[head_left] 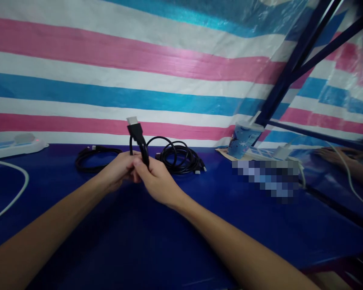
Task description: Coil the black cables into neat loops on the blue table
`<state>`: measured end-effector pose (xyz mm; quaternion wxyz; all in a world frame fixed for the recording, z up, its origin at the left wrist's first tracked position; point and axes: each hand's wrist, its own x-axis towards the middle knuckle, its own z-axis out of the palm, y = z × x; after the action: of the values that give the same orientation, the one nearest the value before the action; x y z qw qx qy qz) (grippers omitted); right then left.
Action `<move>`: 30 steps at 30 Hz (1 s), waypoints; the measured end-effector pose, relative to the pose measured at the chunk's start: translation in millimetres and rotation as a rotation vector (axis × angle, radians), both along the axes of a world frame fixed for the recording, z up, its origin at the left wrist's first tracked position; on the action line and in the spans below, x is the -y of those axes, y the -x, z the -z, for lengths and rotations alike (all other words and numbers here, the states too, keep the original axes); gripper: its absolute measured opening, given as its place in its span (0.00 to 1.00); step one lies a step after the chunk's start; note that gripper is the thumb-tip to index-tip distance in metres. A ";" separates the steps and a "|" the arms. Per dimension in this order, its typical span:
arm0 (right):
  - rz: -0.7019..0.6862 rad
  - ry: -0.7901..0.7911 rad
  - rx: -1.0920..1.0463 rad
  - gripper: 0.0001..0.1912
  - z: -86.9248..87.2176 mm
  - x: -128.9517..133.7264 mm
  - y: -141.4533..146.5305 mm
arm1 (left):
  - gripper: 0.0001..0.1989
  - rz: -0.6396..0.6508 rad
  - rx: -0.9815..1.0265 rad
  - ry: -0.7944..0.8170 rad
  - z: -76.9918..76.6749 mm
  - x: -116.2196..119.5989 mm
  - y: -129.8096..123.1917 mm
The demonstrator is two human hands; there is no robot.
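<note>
A black cable (144,151) with a silver-tipped plug rises between my two hands, above the blue table (115,241). My left hand (122,169) is closed around its lower part, and its fingertips are partly hidden. My right hand (155,177) pinches the same cable with the thumb just below the plug, touching my left hand. Behind my right hand, a coiled black cable (184,161) with several plug ends lies on the table. Another black cable (92,165) lies in a loop behind my left wrist.
A white power strip (18,147) with a white cord sits at the far left. A blue patterned cup (245,139) with a straw stands at the back right, near another power strip (268,153) and a blurred-out item. Another person's hand (329,155) rests beyond the dark frame.
</note>
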<state>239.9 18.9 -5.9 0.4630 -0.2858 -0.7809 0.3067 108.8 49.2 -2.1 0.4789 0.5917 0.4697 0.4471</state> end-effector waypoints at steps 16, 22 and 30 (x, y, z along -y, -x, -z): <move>0.284 0.254 -0.376 0.17 -21.9 -20.8 -34.6 | 0.18 -0.009 0.498 0.072 -10.1 9.7 -21.8; 0.353 0.265 -0.319 0.23 -32.1 -17.3 -40.9 | 0.05 -0.002 0.417 -0.063 -48.9 26.6 -24.7; 0.433 0.378 -0.028 0.14 -36.4 -8.9 -47.5 | 0.04 -0.294 0.127 -0.406 -55.3 16.0 -37.3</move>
<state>287.4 27.8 30.5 0.4669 -0.5229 -0.6244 0.3445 146.1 33.2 53.2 0.3086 0.5720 0.4203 0.6332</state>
